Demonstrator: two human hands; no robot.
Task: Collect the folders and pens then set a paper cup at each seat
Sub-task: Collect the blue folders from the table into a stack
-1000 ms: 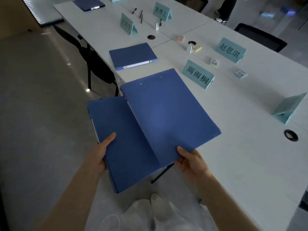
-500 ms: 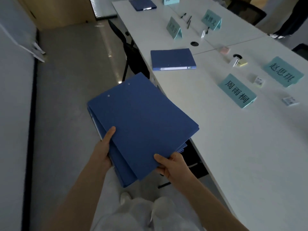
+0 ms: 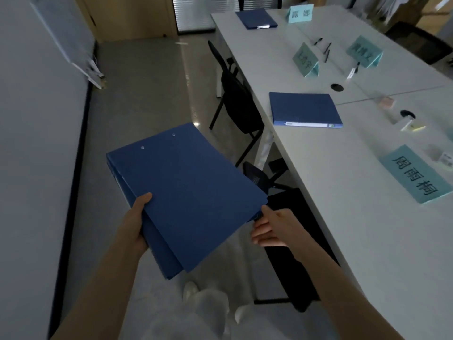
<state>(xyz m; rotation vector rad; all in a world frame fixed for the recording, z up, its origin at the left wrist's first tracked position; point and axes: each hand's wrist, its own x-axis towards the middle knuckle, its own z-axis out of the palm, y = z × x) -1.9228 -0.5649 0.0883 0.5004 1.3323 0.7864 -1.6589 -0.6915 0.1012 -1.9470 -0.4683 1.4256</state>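
The left hand [image 3: 133, 223] holds a stack of blue folders [image 3: 186, 192], thumb on top, other fingers hidden under it. The right hand [image 3: 274, 229] touches the stack's right corner with loosely curled fingers. Far past the fingers, another folder [image 3: 304, 107] lies on the white desk [image 3: 367, 229]

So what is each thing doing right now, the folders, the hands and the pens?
Held folders: stacked, closed, off the table.
Left hand: grips the stack's edge.
Right hand: touches the stack's corner, fingers loosely curled.
Near folder: closed, flat on the table.
Far folder: closed, flat.
Pens: lying loose.
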